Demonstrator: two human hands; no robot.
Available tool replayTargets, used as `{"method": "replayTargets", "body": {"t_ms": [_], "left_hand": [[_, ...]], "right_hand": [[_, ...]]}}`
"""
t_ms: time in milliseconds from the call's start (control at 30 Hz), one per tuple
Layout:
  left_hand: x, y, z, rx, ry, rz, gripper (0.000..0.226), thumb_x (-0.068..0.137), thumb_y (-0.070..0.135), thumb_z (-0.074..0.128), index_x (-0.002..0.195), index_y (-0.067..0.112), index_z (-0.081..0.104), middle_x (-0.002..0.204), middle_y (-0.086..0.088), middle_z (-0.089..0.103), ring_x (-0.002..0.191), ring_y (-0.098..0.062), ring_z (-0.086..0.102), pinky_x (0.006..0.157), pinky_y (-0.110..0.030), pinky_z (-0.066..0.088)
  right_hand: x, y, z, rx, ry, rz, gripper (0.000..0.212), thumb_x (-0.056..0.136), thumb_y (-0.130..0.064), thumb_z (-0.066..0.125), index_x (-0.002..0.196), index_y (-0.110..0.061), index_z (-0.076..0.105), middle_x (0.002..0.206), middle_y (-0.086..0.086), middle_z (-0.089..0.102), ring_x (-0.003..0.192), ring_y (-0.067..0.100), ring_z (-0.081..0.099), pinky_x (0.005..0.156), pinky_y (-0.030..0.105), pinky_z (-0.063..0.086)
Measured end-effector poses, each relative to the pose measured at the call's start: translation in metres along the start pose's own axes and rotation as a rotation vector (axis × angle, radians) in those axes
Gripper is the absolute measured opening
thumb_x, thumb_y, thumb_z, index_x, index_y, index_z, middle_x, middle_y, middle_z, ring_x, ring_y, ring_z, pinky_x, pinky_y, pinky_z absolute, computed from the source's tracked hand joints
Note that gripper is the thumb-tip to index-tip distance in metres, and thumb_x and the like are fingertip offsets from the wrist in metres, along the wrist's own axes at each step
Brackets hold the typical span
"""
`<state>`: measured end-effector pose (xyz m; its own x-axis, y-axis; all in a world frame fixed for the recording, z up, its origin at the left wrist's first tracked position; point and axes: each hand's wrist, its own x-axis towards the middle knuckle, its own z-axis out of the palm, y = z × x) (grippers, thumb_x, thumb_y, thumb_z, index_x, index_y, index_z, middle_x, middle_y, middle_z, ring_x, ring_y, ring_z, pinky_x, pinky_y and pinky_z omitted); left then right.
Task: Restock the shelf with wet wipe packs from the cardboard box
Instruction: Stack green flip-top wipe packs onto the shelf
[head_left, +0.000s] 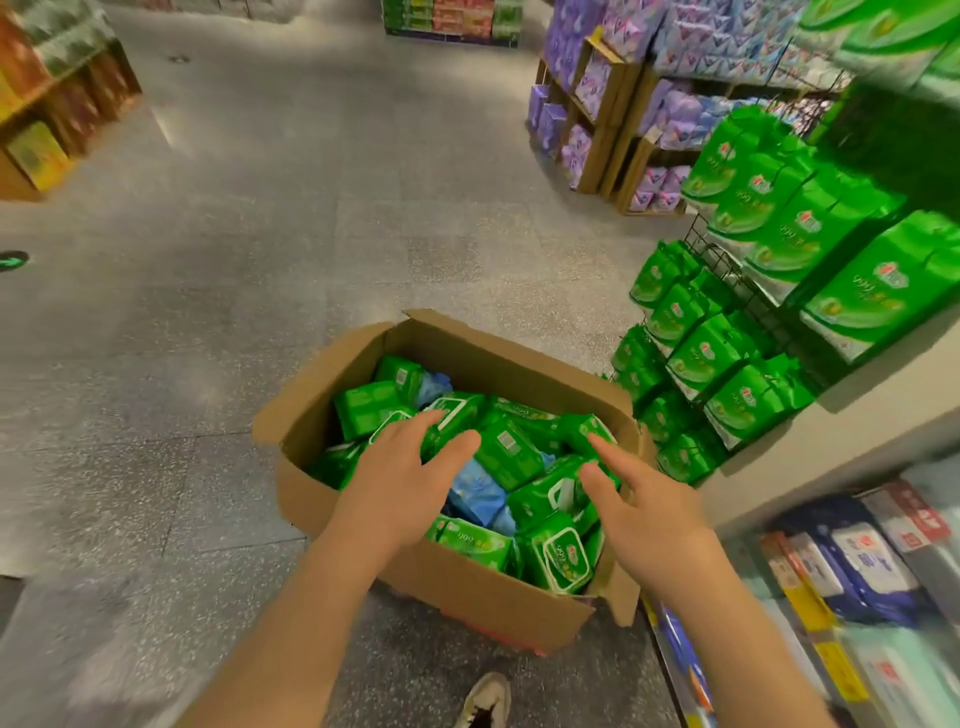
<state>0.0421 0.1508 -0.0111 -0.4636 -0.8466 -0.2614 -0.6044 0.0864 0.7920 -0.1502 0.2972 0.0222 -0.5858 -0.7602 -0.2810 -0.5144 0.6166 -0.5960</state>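
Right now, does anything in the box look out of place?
Yes. Blue packs lie mixed among the green wet wipe packs in the cardboard box, and the packs are jumbled at all angles, not stacked.

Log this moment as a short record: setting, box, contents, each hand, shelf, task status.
setting: shop aisle, speckled grey floor
box: open cardboard box on the floor, flaps up
contents: loose green wet wipe packs, a few blue packs among them
left hand: left hand over the packs, fingers spread, touching a pack, nothing lifted
right hand: right hand over the packs, fingers extended, nothing gripped
shelf: wire rack to the right, rows of green packs standing on it
task status: no pack out of the box yet
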Motion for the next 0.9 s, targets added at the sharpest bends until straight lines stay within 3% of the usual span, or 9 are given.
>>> {"method": "replayTargets", "body": {"t_ms": [100, 167, 233, 300, 400, 500, 567, 733, 900], "left_hand": [[0.018, 0.007, -0.011, 0.019, 0.043, -0.029, 0.066, 0.094, 0.069, 0.049, 0.151, 0.037, 0.044, 0.157, 0.006, 0.042, 0.145, -0.015, 0.038, 0.114, -0.041, 0.031], [0.031, 0.009, -0.021, 0.018, 0.066, -0.055, 0.076, 0.086, 0.078, 0.048, 0.150, 0.037, 0.046, 0.155, 0.006, 0.046, 0.142, -0.016, 0.042, 0.116, -0.044, 0.034], [0.042, 0.012, -0.030, -0.010, 0.105, -0.093, 0.086, 0.076, 0.085, 0.043, 0.148, 0.037, 0.049, 0.151, 0.007, 0.050, 0.138, -0.017, 0.047, 0.116, -0.047, 0.036], [0.051, 0.013, -0.036, -0.029, 0.149, -0.113, 0.083, 0.078, 0.083, 0.045, 0.147, 0.037, 0.050, 0.149, 0.007, 0.051, 0.136, -0.016, 0.048, 0.115, -0.046, 0.037], [0.062, 0.007, -0.038, -0.022, 0.170, -0.132, 0.077, 0.084, 0.080, 0.046, 0.147, 0.036, 0.051, 0.147, 0.008, 0.053, 0.134, -0.015, 0.050, 0.113, -0.044, 0.038], [0.075, -0.005, -0.036, -0.058, 0.144, -0.188, 0.082, 0.076, 0.090, 0.044, 0.141, 0.041, 0.054, 0.140, 0.012, 0.057, 0.130, -0.015, 0.055, 0.111, -0.047, 0.042], [0.087, -0.015, -0.033, -0.103, 0.131, -0.226, 0.083, 0.073, 0.091, 0.046, 0.140, 0.042, 0.056, 0.139, 0.013, 0.058, 0.127, -0.013, 0.056, 0.110, -0.045, 0.043], [0.128, -0.043, -0.020, -0.165, 0.013, -0.306, 0.051, 0.096, 0.059, 0.055, 0.141, 0.035, 0.057, 0.145, 0.013, 0.056, 0.123, -0.006, 0.052, 0.100, -0.028, 0.037], [0.168, -0.071, -0.019, -0.192, -0.106, -0.354, 0.043, 0.097, 0.059, 0.053, 0.137, 0.042, 0.057, 0.137, 0.018, 0.055, 0.108, 0.002, 0.052, 0.089, -0.024, 0.037]], "right_hand": [[0.031, 0.001, 0.001, 0.020, -0.002, -0.078, 0.050, 0.103, -0.051, 0.047, 0.153, -0.046, 0.041, 0.121, 0.008, 0.073, 0.071, 0.026, 0.069, 0.069, 0.034, 0.054], [0.051, 0.001, 0.001, 0.030, 0.005, -0.121, 0.049, 0.104, -0.048, 0.049, 0.152, -0.045, 0.042, 0.118, 0.008, 0.074, 0.045, 0.016, 0.054, 0.051, 0.027, 0.047], [0.070, 0.000, 0.003, 0.037, -0.009, -0.134, 0.049, 0.103, -0.048, 0.050, 0.152, -0.045, 0.042, 0.104, 0.005, 0.076, 0.039, 0.012, 0.043, 0.043, 0.022, 0.040], [0.091, 0.001, 0.007, 0.039, -0.034, -0.146, 0.052, 0.102, -0.050, 0.051, 0.152, -0.045, 0.041, 0.092, -0.003, 0.072, 0.042, 0.012, 0.047, 0.046, 0.024, 0.044], [0.120, 0.002, 0.016, 0.007, -0.098, -0.153, 0.057, 0.101, -0.052, 0.051, 0.155, -0.040, 0.037, 0.112, -0.003, 0.069, 0.061, 0.004, 0.059, 0.060, 0.019, 0.048], [0.145, 0.005, 0.029, -0.016, -0.129, -0.112, 0.064, 0.099, -0.054, 0.054, 0.157, -0.032, 0.037, 0.144, 0.001, 0.060, 0.118, 0.015, 0.061, 0.090, 0.025, 0.043], [0.162, 0.010, 0.043, -0.003, -0.149, -0.053, 0.066, 0.098, -0.054, 0.057, 0.156, -0.029, 0.038, 0.144, 0.003, 0.059, 0.120, 0.019, 0.061, 0.088, 0.027, 0.043], [0.203, 0.023, 0.086, -0.077, -0.231, 0.060, 0.071, 0.095, -0.056, 0.061, 0.156, -0.027, 0.038, 0.143, 0.005, 0.059, 0.108, 0.026, 0.068, 0.087, 0.034, 0.052], [0.244, 0.038, 0.126, -0.154, -0.285, 0.116, 0.081, 0.092, -0.042, 0.073, 0.159, -0.020, 0.032, 0.156, 0.009, 0.046, 0.137, 0.027, 0.050, 0.111, 0.036, 0.042]]}}
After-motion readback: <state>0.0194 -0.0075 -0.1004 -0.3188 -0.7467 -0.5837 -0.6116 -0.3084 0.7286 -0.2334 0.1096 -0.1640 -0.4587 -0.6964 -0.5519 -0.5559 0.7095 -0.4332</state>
